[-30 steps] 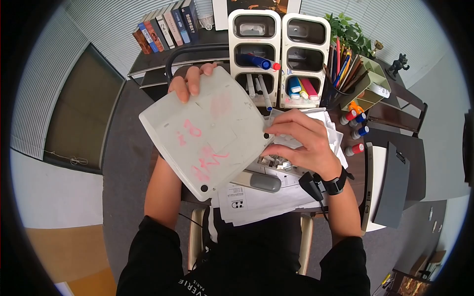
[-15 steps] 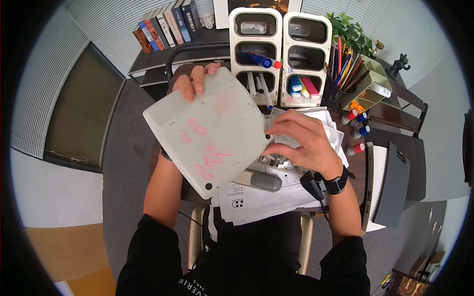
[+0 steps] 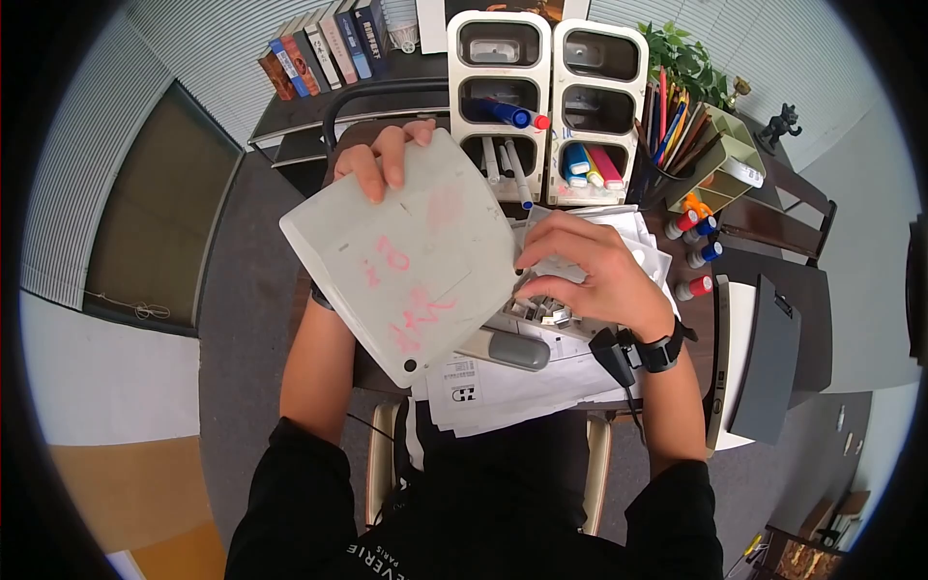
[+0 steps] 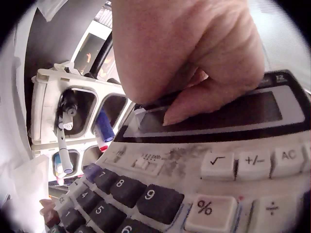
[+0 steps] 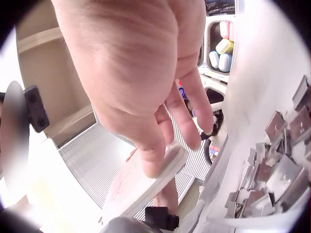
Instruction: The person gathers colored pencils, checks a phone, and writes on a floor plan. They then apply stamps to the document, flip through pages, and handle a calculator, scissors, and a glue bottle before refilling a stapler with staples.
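Observation:
A white calculator [image 3: 440, 227] is held up tilted, its back with pink marks facing the head camera. My left hand [image 3: 382, 162] grips its upper left edge; in the left wrist view the thumb of this hand [image 4: 194, 53] lies over the display above the keys [image 4: 163, 201]. At the calculator's right corner, my right hand [image 3: 604, 275] pinches the edge, an index fingertip beside a black round foot. From the right wrist, the thumb of that hand [image 5: 138, 82] rests on the calculator's rim [image 5: 167, 167].
Below the right hand a clear box holds metal clips [image 3: 549, 311], near a grey-and-white stapler-like object [image 3: 517, 350] on papers [image 3: 474, 401]. Behind stand white organizers [image 3: 498, 101] with pens, and a pencil cup [image 3: 662, 179]. Red- and blue-capped bottles [image 3: 694, 287] and a grey-and-white device [image 3: 768, 362] are at right.
The calculator has shifted slightly right and changed its tilt a little. My right index fingertip now partly covers the black foot at the corner, which showed fully before.

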A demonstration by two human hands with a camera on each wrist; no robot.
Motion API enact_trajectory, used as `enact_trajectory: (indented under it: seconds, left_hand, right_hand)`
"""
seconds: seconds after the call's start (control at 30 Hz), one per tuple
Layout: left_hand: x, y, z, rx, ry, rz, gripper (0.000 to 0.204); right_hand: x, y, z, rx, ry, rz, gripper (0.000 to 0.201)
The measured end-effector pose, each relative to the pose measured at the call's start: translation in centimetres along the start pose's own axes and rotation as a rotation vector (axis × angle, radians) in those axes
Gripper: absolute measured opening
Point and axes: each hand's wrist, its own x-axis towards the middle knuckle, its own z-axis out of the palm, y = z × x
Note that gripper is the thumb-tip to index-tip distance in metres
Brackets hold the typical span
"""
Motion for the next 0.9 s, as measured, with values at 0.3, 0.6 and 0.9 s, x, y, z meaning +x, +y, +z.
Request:
enact_trajectory:
  seconds: [0.3,0.6,0.9]
  left_hand:
    - [-0.8,-0.2,-0.3,0.058,0.030,-0.003,0.023]
    - [-0.3,0.8,-0.3,0.063,0.048,0.043,0.025]
    - [0.2,1.0,-0.2,0.069,-0.012,0.098,0.022]
  right_hand:
    - [-0.1,0.1,0.0,-0.030,-0.076,0.038,0.012]
    - [0.0,0.0,0.1,-0.211,0.043,-0.163,0.014]
    - [0.2,-0.5,0.0,-0.265,0.071,-0.249,0.024]
